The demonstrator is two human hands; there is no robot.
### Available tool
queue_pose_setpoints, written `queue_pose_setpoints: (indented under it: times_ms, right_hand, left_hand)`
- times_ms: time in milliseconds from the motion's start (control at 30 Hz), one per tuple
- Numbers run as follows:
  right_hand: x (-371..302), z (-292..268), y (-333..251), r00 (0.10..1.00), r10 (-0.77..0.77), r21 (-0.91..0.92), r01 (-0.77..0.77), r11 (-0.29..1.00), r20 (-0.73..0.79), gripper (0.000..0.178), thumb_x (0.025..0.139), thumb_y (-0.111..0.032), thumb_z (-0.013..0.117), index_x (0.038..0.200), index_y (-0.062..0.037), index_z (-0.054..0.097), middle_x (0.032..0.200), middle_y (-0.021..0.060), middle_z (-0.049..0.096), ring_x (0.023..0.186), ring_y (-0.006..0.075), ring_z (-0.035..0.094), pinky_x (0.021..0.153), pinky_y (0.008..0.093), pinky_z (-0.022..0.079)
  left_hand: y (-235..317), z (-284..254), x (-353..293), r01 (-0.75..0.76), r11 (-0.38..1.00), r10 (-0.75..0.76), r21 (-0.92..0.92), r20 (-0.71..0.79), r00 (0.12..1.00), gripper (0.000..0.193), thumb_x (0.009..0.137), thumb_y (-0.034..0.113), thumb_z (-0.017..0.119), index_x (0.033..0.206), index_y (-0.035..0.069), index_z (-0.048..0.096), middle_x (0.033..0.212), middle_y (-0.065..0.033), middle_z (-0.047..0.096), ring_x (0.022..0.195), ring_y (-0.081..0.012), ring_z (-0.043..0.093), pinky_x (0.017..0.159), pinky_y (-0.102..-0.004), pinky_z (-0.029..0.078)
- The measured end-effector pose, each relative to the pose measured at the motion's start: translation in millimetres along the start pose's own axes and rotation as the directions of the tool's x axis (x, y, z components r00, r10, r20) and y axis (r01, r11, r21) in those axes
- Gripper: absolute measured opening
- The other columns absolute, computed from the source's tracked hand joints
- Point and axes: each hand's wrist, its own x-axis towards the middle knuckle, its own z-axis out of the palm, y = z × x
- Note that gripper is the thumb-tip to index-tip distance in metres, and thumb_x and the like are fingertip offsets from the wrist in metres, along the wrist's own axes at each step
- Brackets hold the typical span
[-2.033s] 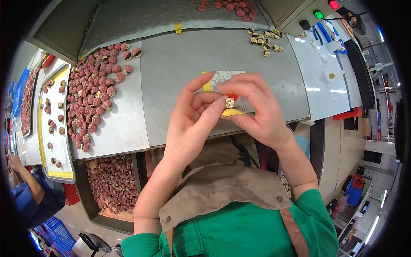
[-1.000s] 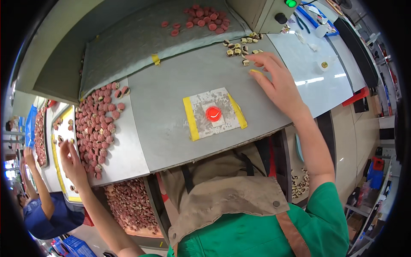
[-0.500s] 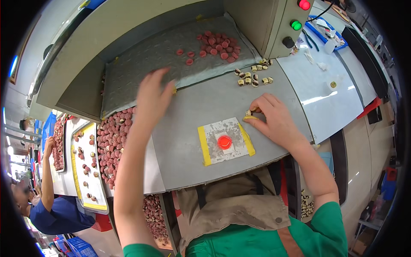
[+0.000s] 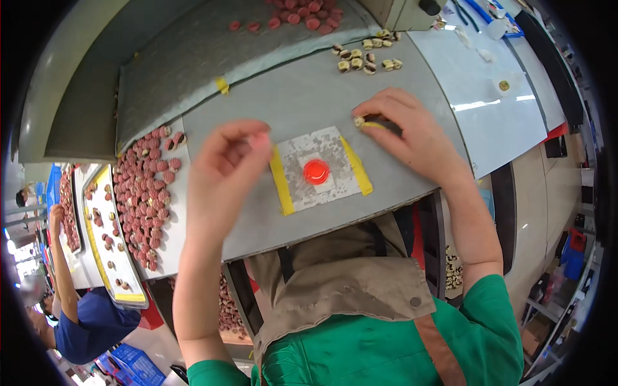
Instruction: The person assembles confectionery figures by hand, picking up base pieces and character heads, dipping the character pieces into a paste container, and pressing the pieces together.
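My left hand (image 4: 225, 161) is closed in a pinch on a small pinkish-red cap (image 4: 260, 140), just left of a taped-down white plate (image 4: 296, 154). On that plate sits a round, glowing red piece (image 4: 316, 172). Up and to the right of the plate, my right hand (image 4: 415, 135) pinches a small cream-and-dark part (image 4: 359, 121) between thumb and fingers. Similar cream-and-dark parts (image 4: 356, 63) lie in loose rows on the grey table beyond it. More red caps (image 4: 299, 13) are heaped on the grey cloth-lined shelf at the back.
Many reddish ribbed pieces (image 4: 145, 193) cover the table's left side, beside a white tray (image 4: 132, 297) with scattered pieces. The machine housing (image 4: 80, 96) overhangs the back left. A co-worker in a blue top (image 4: 96, 325) is at far left. Pliers (image 4: 465, 14) lie at the far right.
My left hand has come back from near the shelf to beside the plate, now with a red cap in its fingers. My right hand still pinches its part. The whole view has shifted.
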Motion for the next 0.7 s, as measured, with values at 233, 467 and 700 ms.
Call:
queue_pose_setpoints:
  times_ms: [233,467,700]
  right_hand:
    - [6,9,-28,0.997,0.038,-0.132,-0.030,0.991,0.065,0.019,0.084,-0.007,0.061,0.102,-0.0042,0.062,0.095,0.0098,0.060,0.088,0.0256,0.058,0.075,0.0322,0.048]
    - [5,30,-79,0.992,-0.001,0.104,-0.012,0.995,0.130,0.020,0.081,-0.003,0.063,0.100,-0.0036,0.062,0.092,0.0094,0.060,0.085,0.0262,0.059,0.073,0.0338,0.049]
    - [12,47,-86,0.969,-0.206,-0.143,0.226,0.964,0.139,0.022,0.073,-0.003,0.068,0.094,-0.0044,0.063,0.088,0.0070,0.059,0.082,0.0274,0.057,0.073,0.0364,0.048]
  left_hand:
    - [-19,14,-67,0.095,0.914,-0.084,-0.395,0.046,0.995,0.035,0.088,0.000,0.060,0.122,-0.003,0.051,0.106,-0.0045,0.060,0.098,-0.0088,0.057,0.088,-0.0230,0.047]
    - [-32,12,-80,-0.013,0.910,0.012,-0.415,-0.004,1.000,0.030,0.090,0.000,0.058,0.119,-0.003,0.051,0.109,-0.0064,0.056,0.101,-0.0128,0.058,0.091,-0.0284,0.049]
    - [-38,9,-81,-0.085,0.836,0.060,-0.542,-0.064,0.996,0.030,0.090,0.001,0.057,0.119,-0.003,0.051,0.109,-0.0059,0.057,0.100,-0.0132,0.058,0.091,-0.0288,0.049]
